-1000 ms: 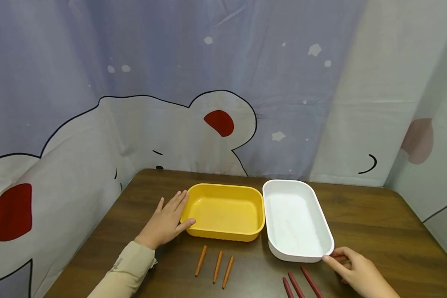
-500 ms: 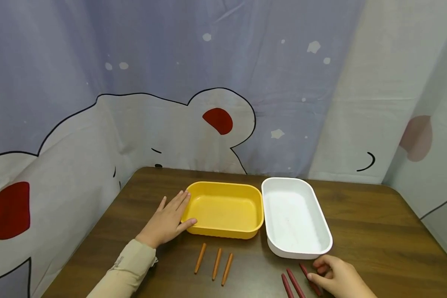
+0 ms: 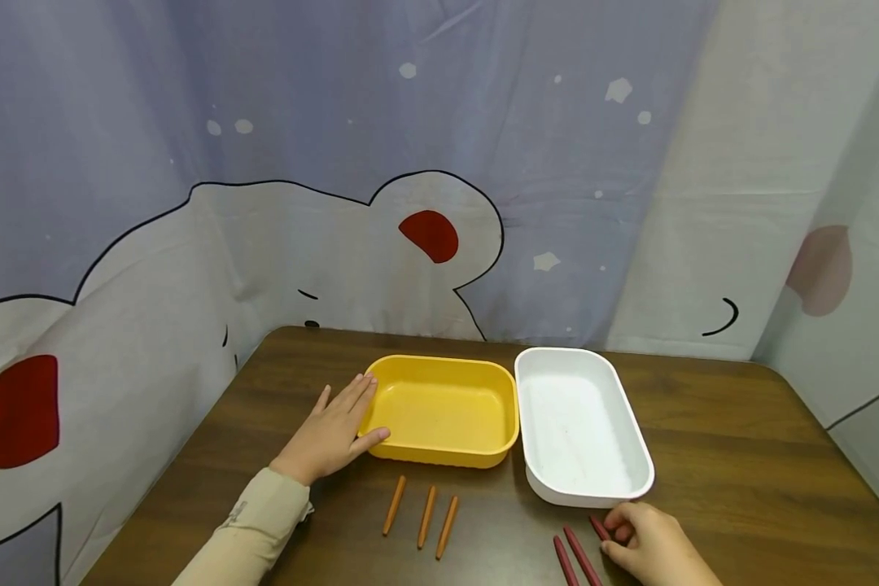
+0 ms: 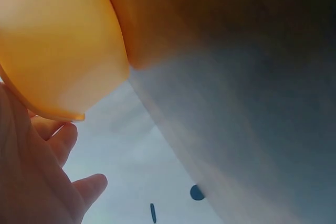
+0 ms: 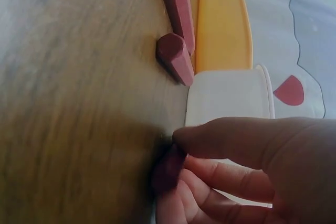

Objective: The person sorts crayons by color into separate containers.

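Note:
My left hand point(image 3: 328, 435) lies with straight fingers on the left end of a yellow rectangular tub point(image 3: 439, 457); in the left wrist view its fingers touch the tub's wall point(image 4: 68, 51). Right of the tub, almost touching it, stands a white tub point(image 3: 586, 439). In front of the white tub, my right hand point(image 3: 652, 544) pinches a dark red stick point(image 5: 169, 169) between thumb and fingers, close to the table top. Two more dark red faceted sticks point(image 3: 582, 557) lie just left of it. Part of the pinched stick is hidden by the hand.
Three orange-brown sticks point(image 3: 426, 518) lie side by side on the wooden table point(image 3: 747, 456), in front of the yellow tub. A printed curtain point(image 3: 557, 179) hangs behind the table and along its sides.
My right hand has moved left from the white tub's front right corner to the rightmost dark red stick and now pinches it. My left hand stays at the yellow tub.

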A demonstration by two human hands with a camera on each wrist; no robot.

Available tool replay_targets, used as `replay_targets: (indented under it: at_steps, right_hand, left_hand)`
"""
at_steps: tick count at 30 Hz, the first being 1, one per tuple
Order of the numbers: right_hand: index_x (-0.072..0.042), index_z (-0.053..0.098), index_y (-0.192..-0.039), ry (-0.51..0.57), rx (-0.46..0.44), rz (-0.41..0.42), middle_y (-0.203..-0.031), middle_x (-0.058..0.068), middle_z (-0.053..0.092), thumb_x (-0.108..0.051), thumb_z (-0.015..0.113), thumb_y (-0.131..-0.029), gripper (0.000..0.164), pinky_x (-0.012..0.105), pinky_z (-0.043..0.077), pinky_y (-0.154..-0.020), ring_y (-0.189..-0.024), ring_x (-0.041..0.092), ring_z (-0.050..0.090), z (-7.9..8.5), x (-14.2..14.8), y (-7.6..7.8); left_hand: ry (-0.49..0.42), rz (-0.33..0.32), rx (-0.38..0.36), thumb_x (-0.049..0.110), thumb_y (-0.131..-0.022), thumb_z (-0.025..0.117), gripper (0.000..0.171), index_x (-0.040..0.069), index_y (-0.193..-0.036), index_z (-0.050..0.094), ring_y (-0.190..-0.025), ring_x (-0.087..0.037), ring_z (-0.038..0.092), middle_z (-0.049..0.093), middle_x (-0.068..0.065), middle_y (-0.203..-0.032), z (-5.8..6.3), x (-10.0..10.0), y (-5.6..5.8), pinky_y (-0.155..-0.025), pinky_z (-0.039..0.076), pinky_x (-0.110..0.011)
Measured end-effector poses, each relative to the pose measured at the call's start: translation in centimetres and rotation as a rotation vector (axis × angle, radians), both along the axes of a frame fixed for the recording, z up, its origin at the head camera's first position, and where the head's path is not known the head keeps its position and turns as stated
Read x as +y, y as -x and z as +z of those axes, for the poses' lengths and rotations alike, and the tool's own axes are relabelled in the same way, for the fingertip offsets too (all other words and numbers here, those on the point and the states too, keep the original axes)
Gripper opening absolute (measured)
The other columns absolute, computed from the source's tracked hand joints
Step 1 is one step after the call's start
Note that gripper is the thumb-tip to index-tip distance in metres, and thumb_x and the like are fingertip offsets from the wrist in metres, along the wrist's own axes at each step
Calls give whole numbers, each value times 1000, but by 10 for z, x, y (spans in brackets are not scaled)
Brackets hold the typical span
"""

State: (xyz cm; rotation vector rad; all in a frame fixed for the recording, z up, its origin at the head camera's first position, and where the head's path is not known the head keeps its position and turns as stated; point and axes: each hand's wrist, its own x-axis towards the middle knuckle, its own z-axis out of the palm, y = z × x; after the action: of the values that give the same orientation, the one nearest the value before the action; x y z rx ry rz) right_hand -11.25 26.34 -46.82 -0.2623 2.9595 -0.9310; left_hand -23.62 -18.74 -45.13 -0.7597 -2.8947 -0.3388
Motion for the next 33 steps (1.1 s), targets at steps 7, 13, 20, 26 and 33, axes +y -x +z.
replay_targets:
  at_steps: [7,13,20,26,33]
  right_hand:
    - [-9,66,-87,13,1,14,-74,-7,59,-2,80,-77,18,23,47,-56,-61,-3,49,1,0,-1]
    - [-8,66,-88,61,-30,62,-77,-5,61,0,76,-79,16,22,49,-57,-63,-3,52,3,0,-2]
    - [-8,67,-90,87,-24,97,-78,-7,64,-2,75,-82,13,23,51,-59,-68,-3,56,14,-2,-6]
    - [-10,68,-90,102,68,139,-78,-11,65,-1,76,-81,14,23,53,-60,-70,-4,56,29,-3,-10]
    - [-8,71,-92,181,108,65,-84,-5,70,-2,77,-84,11,23,55,-62,-72,-2,60,52,-8,-3]
  left_hand:
    - [-15,-3,-3,56,-103,49,83,-1,-159,27,-153,-32,21,23,-16,-166,-1,0,0,-120,14,-65]
    - [-28,-3,-3,56,-103,50,83,-1,-159,27,-153,-32,22,23,-16,-166,-1,0,0,-120,15,-65]
    - [-31,-2,-4,55,-103,50,83,-2,-159,27,-153,-32,22,24,-17,-166,-2,0,-1,-120,15,-64]
    - [-38,-5,-11,56,-103,49,83,-1,-159,26,-153,-33,21,23,-17,-166,-4,0,0,-120,15,-64]
    - [-48,-7,-21,55,-103,49,83,-2,-159,25,-154,-33,20,21,-17,-166,-4,-1,1,-120,14,-64]
